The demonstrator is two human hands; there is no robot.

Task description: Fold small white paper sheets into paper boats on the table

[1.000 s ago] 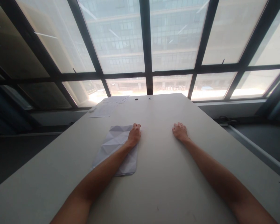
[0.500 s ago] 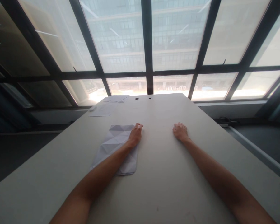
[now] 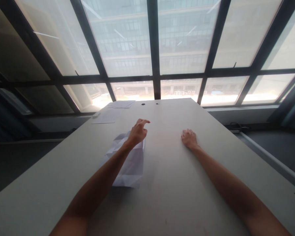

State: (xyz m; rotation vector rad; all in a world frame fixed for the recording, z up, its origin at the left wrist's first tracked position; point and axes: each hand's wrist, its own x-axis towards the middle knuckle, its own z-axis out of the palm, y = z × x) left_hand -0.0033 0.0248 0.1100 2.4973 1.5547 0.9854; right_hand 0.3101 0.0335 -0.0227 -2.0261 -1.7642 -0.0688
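My left hand (image 3: 138,130) is over the upper right part of a creased white sheet of paper (image 3: 129,167). Its index finger points to the right and the thumb sits apart below it; no paper shows between these two. The sheet bears fold lines, looks partly raised off the table, and is covered along its left side by my forearm. To the right, my right hand (image 3: 189,137) rests on the white table (image 3: 167,183) with its fingers curled in. A pale patch shows by its thumb side, and what lies inside the fingers, if anything, is hidden.
More white sheets (image 3: 104,116) lie at the far left of the table, with another few papers (image 3: 122,104) behind them. A dark round hole (image 3: 143,104) is near the far edge. Tall windows with dark frames (image 3: 156,78) stand beyond the table.
My left hand has risen and moved slightly left, and its index finger is now stretched out. The creased paper has shifted and bulged upward. My right hand has stayed in place.
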